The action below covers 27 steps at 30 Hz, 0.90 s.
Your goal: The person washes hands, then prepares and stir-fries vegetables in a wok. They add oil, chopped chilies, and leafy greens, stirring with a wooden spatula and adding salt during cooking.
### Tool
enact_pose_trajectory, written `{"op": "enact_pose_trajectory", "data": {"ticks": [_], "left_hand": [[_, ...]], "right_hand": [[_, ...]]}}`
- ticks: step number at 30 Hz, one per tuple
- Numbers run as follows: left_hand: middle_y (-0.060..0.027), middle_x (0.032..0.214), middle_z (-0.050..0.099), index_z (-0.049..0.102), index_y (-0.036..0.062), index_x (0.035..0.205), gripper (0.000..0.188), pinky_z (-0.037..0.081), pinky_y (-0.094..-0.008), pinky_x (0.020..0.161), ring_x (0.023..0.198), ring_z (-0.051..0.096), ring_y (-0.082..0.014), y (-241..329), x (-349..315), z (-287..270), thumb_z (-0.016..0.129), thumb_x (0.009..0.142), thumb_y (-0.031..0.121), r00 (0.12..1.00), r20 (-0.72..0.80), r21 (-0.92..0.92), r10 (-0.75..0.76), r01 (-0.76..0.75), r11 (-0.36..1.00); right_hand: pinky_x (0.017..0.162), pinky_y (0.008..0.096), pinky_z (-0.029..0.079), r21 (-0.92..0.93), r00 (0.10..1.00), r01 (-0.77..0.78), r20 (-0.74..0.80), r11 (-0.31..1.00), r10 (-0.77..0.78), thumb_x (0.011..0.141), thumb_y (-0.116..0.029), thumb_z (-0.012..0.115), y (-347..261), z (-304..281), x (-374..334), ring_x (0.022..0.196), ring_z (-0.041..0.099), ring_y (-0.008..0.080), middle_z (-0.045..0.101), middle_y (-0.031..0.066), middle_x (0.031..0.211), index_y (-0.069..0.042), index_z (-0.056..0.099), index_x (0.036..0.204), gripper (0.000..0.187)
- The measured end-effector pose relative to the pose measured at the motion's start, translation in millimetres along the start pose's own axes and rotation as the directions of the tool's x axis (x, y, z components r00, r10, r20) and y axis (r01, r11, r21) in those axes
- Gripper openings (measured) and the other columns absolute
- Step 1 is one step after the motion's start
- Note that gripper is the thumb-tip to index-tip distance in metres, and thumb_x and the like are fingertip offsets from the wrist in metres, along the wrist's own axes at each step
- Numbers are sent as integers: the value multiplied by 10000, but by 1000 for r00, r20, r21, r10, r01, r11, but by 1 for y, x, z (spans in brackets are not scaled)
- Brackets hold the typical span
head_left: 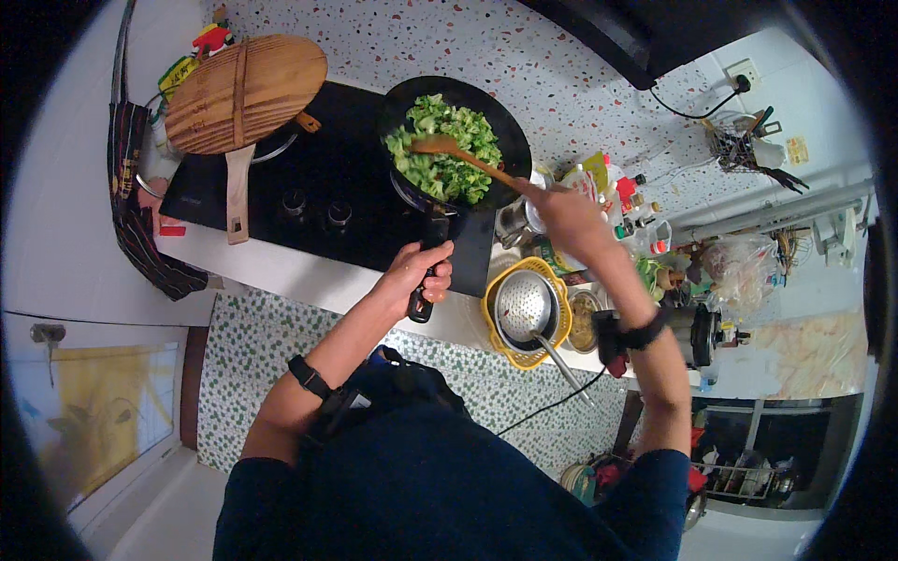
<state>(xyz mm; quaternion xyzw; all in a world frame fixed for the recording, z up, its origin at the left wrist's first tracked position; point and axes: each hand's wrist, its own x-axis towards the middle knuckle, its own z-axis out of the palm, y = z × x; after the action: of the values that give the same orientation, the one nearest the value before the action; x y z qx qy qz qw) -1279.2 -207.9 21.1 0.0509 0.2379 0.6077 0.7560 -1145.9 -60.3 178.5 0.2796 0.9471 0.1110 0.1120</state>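
My left hand (418, 273) is wrapped round the black handle (435, 227) of a dark wok (514, 126) on the right side of the black cooktop (360, 140). Chopped green vegetables (456, 150) fill the wok's bottom. From the right reaches my right hand (569, 217), slightly blurred and closed on the end of a wooden spatula (482, 166). The spatula's head lies over the vegetables at their left side. How the fingers sit on its handle is partly hidden by the back of my hand.
Right of the wok stand a yellow basket (488, 323) with a metal skimmer (522, 301) across it, and several bottles (627, 192). A round wooden lid (271, 89) covers the cooktop's left side, near a wooden paddle (238, 187). The range hood (673, 33) overhangs the upper right.
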Motion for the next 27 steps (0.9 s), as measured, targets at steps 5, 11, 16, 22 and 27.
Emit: {"op": "enact_pose_trajectory", "data": {"ticks": [5,11,16,22,27], "left_hand": [[25,605,444,408,135,767,242,296,-204,365,438,386,-50,-1,3,-1,605,882,219,1000,4,-29,-3,3,1000],[25,606,441,405,134,771,239,299,-206,363,433,386,-52,0,2,0,602,882,211,1000,-1,-23,-14,14,1000],[20,586,438,437,108,733,237,274,-210,342,393,342,-48,1,0,6,586,890,205,999,-36,-26,-14,13,1000],[40,525,377,405,126,684,287,277,-209,359,399,344,-48,4,-2,6,565,902,223,999,-22,16,-38,38,999],[40,549,392,410,136,716,258,276,-213,364,406,349,-49,8,-3,3,574,899,216,997,-20,22,-71,72,997]], "right_hand": [[621,430,501,-172,986,40,168,984,-11,835,-92,478,26,-56,-55,718,619,337,618,166,761,-201,517,1259,440],[676,428,493,81,990,-41,141,996,30,880,-88,450,32,-25,-30,793,620,362,634,191,911,-104,545,1200,334],[564,377,486,396,990,-104,130,912,56,884,-76,456,106,-39,-63,608,611,262,616,124,725,-95,531,1214,340],[363,268,362,553,861,-505,380,663,339,946,-283,461,120,-27,-41,378,430,82,475,-2,527,-67,579,1105,293],[373,242,347,630,887,-454,385,630,253,950,-272,450,130,-1,9,422,432,65,474,-13,565,-44,560,942,254]]}}
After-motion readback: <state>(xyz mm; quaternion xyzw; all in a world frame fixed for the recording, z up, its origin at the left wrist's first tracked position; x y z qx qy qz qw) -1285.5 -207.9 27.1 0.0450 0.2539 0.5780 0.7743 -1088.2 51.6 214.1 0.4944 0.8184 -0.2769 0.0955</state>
